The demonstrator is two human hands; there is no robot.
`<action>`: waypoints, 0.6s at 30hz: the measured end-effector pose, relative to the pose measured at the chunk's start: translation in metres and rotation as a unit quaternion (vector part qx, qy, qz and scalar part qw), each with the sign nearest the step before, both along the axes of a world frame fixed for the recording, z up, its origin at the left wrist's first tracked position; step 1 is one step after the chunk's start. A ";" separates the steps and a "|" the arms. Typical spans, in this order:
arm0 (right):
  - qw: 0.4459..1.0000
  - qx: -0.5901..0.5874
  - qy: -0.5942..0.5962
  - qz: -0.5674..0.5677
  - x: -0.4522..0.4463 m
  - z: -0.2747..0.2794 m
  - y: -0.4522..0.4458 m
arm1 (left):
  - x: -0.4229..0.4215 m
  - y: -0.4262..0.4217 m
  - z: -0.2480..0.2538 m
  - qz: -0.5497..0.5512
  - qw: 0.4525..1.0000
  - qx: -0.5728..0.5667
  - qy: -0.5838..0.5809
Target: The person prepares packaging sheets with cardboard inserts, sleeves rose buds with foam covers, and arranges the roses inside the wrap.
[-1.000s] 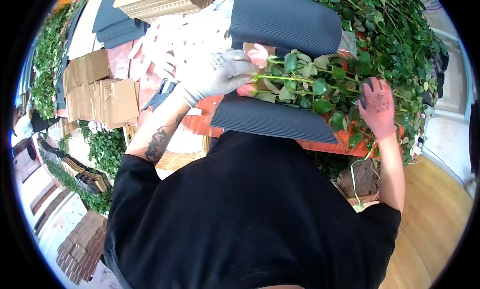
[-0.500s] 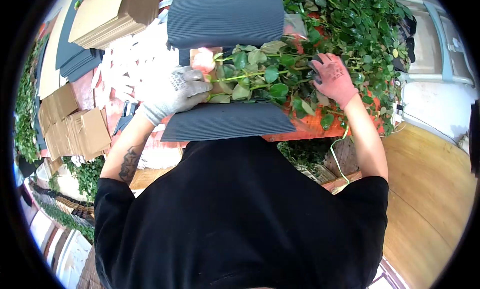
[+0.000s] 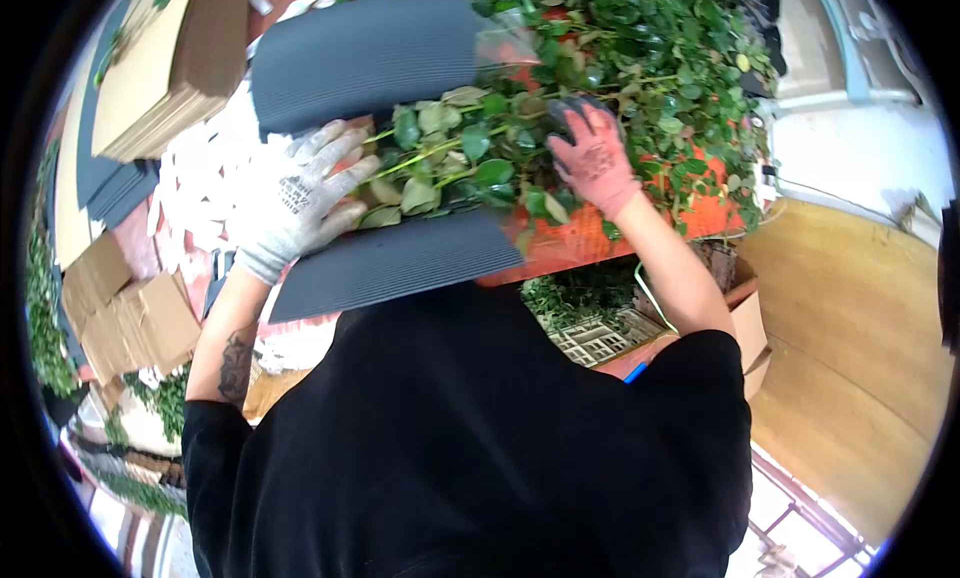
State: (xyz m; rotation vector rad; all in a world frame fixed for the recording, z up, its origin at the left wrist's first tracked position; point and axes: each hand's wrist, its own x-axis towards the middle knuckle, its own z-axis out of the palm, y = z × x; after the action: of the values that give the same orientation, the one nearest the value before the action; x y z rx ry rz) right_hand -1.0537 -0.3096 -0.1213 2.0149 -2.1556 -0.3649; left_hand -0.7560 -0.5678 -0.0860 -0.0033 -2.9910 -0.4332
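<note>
My left hand (image 3: 318,190), in a pale grey glove, lies with spread fingers over the flower end of a few roses. Bits of pink petal show between its fingers; the blooms are mostly hidden. The leafy rose stems (image 3: 440,158) stretch rightward between a dark ribbed sheet (image 3: 400,263) in front and a raised, curved dark ribbed piece (image 3: 365,58) behind. At the stems' right part, my right hand (image 3: 597,158), in a red glove with dark fingertips, has its fingers curled around them. Leaves partly hide that grip.
A large heap of leafy stems (image 3: 660,58) covers the right back of the red table (image 3: 560,250). Stacked cardboard sheets (image 3: 150,68) and folded cardboard (image 3: 135,303) stand at left, near white strips (image 3: 195,173). Clear plastic (image 3: 507,43) lies beside the curved piece.
The view has shifted, so the table things appear further left and turned slightly. My left hand has spread its fingers and now covers the pink bloom. My right hand stays at the stems.
</note>
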 end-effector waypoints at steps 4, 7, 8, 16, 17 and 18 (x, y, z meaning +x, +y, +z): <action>0.998 -0.051 -0.037 0.002 -0.002 -0.004 0.005 | -0.014 0.005 -0.004 0.006 0.997 -0.013 -0.074; 0.997 -0.075 -0.034 -0.013 0.002 0.008 0.008 | -0.013 0.005 -0.006 0.005 0.996 -0.019 -0.082; 0.996 -0.084 -0.036 -0.009 0.004 0.014 0.008 | -0.012 0.004 -0.008 0.003 0.997 -0.014 -0.078; 0.995 -0.099 -0.023 -0.004 0.032 0.072 0.016 | -0.012 0.003 -0.017 -0.003 0.998 -0.024 -0.060; 0.995 -0.097 -0.025 -0.005 0.035 0.075 0.018 | -0.012 0.003 -0.017 0.001 0.997 -0.030 -0.066; 0.996 -0.085 -0.039 -0.014 0.040 0.078 0.019 | -0.011 0.004 -0.017 0.001 0.997 -0.028 -0.069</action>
State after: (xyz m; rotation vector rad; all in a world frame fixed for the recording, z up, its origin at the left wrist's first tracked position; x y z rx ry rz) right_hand -1.0141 -0.2908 -0.0429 1.9379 -2.1794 -0.1030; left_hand -0.7669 -0.5637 -0.1030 0.0263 -3.1372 -0.3622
